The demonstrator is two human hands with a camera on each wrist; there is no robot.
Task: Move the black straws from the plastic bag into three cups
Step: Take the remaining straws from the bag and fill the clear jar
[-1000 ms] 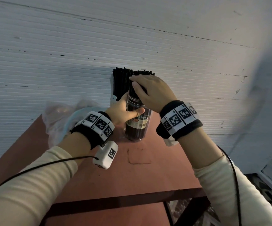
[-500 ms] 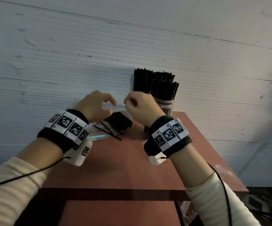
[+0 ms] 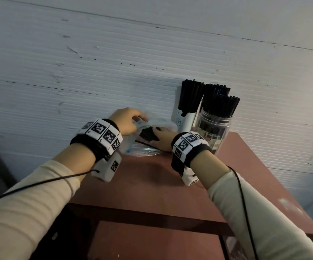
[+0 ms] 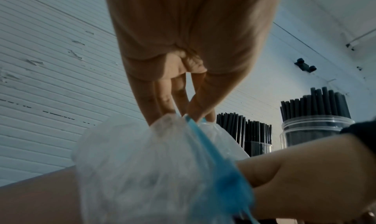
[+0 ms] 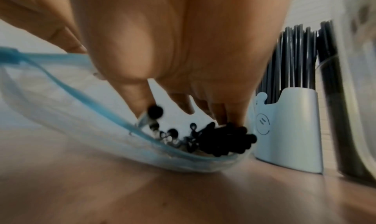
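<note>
A clear plastic bag (image 3: 133, 147) with a blue zip rim lies on the reddish table (image 3: 152, 184). My left hand (image 3: 139, 119) pinches the rim and holds the mouth up; the left wrist view shows the left hand (image 4: 193, 117) on the blue strip of the bag (image 4: 152, 163). My right hand (image 3: 156, 136) reaches into the mouth. In the right wrist view the right hand (image 5: 183, 115) has fairly straight fingers, whose tips touch the black straws (image 5: 223, 139) inside. A white cup (image 3: 185, 119), a clear jar (image 3: 213, 128) and a third cup (image 3: 215, 91) hold straws.
The cups stand at the table's back right, against a white ribbed wall (image 3: 114, 62). One loose straw (image 3: 146, 144) lies across the bag's lower edge. The table's right edge (image 3: 273, 184) drops off beside the jar. Cables run along both forearms.
Both hands have left the clear jar and moved left to the bag. The left hand now holds its rim up, and the right hand has gone down into the mouth onto the straws.
</note>
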